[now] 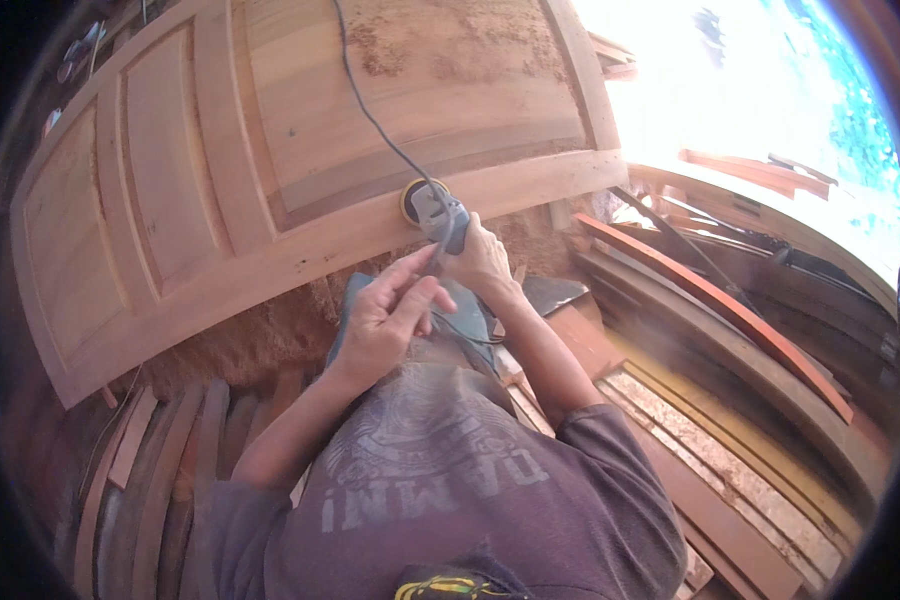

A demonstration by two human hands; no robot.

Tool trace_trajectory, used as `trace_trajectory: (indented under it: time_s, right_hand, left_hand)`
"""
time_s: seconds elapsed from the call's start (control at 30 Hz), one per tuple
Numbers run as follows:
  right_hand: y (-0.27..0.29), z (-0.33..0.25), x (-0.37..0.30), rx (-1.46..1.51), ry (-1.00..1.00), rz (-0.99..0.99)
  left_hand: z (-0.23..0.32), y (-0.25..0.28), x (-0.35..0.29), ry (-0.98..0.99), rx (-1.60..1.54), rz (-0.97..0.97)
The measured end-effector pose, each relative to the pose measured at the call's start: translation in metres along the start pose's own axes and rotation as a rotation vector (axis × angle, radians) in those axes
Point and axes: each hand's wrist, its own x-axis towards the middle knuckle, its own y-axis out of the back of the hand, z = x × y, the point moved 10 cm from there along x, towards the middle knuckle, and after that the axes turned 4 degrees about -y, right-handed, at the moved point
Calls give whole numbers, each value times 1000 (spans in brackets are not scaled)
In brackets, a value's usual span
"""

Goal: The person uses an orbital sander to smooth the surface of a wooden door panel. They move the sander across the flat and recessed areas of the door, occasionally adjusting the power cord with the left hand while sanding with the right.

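My right hand (482, 262) is wrapped around the body of a grey power sander (434, 212) with a round, yellow-edged head. The head rests on the near rail of a large panelled wooden door (370, 205). A dark power cord (375, 120) runs across the door and over the sander toward my left hand (388, 312). That hand is just left of the tool, its index finger extended and thumb bent, with the cord at its fingertips. Part of the cord behind the fingers is hidden.
Long boards (155, 480) lean at the lower left. At the right lie stacked planks (730, 400) and a reddish strip (715, 310). Sawdust (260, 345) covers the area under the door's near edge. Bright light washes out the upper right.
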Motion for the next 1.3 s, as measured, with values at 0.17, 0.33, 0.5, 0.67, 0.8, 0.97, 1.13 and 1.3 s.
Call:
trace_trajectory:
  time_s: [0.17,0.33,0.5,0.67,0.8,0.97,1.13,1.3]
  right_hand:
    - [38,42,10,71,-67,41]
    - [69,87,29,103,-77,65]
    - [113,116,40,182,-139,88]
    - [144,170,63,125,-149,98]
    - [168,211,85,198,-197,123]
    - [199,249,99,174,-254,130]
    - [229,295,116,196,-292,151]
    - [256,333,131,265,-295,238]
  left_hand:
    - [-12,5,9,52,-6,88]
    - [-24,-12,28,81,15,130]
    - [-23,-41,57,100,66,165]
    - [-25,-75,85,117,89,186]
    - [-27,-102,106,116,121,191]
    - [-33,-127,127,121,113,215]
    - [-41,-149,143,139,102,233]
    - [-45,-162,151,130,124,246]
